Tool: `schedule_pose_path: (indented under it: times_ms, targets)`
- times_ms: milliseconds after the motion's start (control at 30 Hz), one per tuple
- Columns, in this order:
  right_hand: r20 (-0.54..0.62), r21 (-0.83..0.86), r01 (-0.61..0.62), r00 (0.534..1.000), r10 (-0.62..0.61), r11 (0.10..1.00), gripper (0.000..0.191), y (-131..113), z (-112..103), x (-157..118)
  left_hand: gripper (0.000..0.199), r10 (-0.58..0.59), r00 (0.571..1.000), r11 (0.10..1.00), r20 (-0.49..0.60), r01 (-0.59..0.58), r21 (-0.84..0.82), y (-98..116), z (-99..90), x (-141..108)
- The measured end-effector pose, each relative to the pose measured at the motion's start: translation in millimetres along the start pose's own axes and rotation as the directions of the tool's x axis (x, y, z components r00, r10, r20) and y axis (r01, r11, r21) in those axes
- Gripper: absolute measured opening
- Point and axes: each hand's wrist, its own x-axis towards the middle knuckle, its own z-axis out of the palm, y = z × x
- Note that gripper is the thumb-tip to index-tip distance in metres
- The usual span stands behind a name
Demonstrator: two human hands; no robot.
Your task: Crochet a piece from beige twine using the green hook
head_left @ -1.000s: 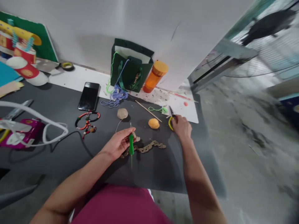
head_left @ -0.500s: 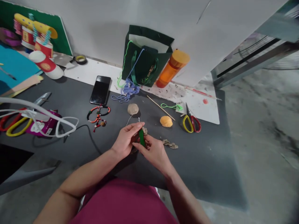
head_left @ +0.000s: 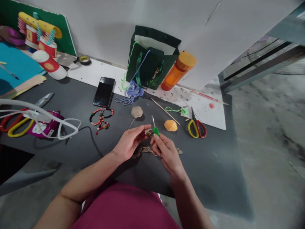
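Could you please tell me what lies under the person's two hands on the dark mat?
A brown twine chain lies on the dark grey mat below the left hand and the right hand, which holds a green-handled crochet hook; the stretch beneath that hand is hidden.

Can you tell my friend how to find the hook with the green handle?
Start at the dark green paper bag by the white wall, then look down the dark grey mat to the right hand. The thin metal crochet hook with a bright green handle sits in it, tip up, beside the tan twine chain. It's the only green-handled tool.
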Motion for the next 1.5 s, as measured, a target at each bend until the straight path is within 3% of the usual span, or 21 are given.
schedule_pose_path:
  times_ms: [133,367,700,1000,1367,1500]
  targets:
    - [-0.277,-0.261,0.152,0.934,-0.225,0.953,0.027,-3,0,-4,0.012,-0.067,0.997,0.998,-0.037,0.066,-0.024,1,0.5,1]
    - [-0.275,-0.406,0.248,0.885,-0.376,0.880,0.021,-3,10,-2,0.019,-0.079,0.996,0.997,-0.052,0.079,0.013,-2,-2.8,3]
    - [-0.286,-0.397,0.217,0.894,-0.345,0.892,0.014,-2,5,5,0.019,-0.061,0.998,0.998,-0.003,0.061,0.024,-3,-3.6,2]
    - [-0.267,-0.377,0.184,0.917,-0.297,0.908,0.020,-2,4,7,0.015,-0.095,0.995,0.995,-0.025,0.095,-0.022,1,-0.8,1]
    - [-0.175,-0.516,0.212,0.922,-0.344,0.830,0.019,-4,3,4,0.022,-0.027,1.000,0.999,0.001,0.027,0.044,-6,-2.3,2]
    - [-0.201,-0.406,0.216,0.927,-0.318,0.888,0.014,-4,6,4,0.020,-0.011,1.000,0.999,0.003,0.011,0.036,-7,-0.6,1]
